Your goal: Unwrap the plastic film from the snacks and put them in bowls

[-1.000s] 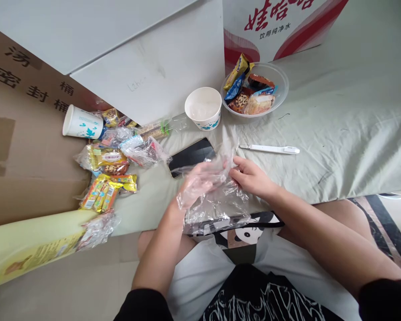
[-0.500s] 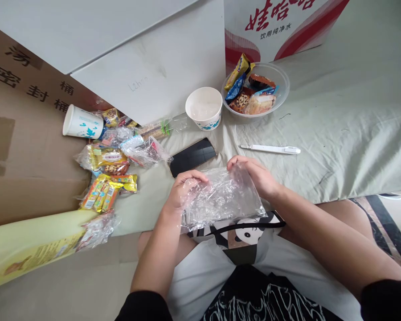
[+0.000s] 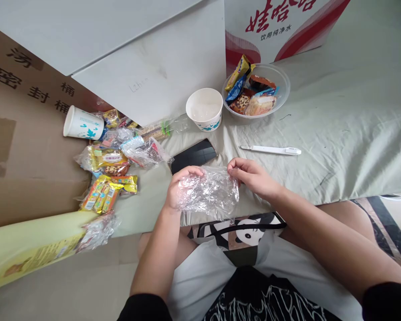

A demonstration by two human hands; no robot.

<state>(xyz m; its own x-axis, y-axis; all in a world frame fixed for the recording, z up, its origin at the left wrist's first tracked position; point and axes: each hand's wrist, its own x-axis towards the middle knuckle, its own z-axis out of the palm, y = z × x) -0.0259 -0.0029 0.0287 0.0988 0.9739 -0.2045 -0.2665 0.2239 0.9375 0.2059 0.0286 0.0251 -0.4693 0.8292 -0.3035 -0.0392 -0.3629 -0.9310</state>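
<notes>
Between my hands, above the front edge of the covered table, is a crumpled clear plastic bag [image 3: 209, 194]. My left hand [image 3: 180, 187] is closed on its left side, thumb and fingers on the film. At its upper right corner, my right hand [image 3: 252, 176] pinches the plastic with thumb and fingertips. Just beyond my left hand lies a black phone [image 3: 195, 155], partly covered by the hand. A white craft knife [image 3: 274, 150] lies beyond my right hand, its tip pointing left. Behind the phone stands a white paper bowl [image 3: 204, 106].
A clear plastic bowl [image 3: 282, 96] with several wrapped snacks stands at the back. To the left are a pile of packaged snacks [image 3: 110, 156] and a paper cup [image 3: 83, 124] on its side. A white box [image 3: 173, 67], a cardboard box [image 3: 26, 147] and a red-and-white carton [image 3: 287, 35] border the table.
The plastic bag has become more bunched up, and its right part no longer hangs below my right hand. My right hand's fingers have drawn into a pinch at its corner.
</notes>
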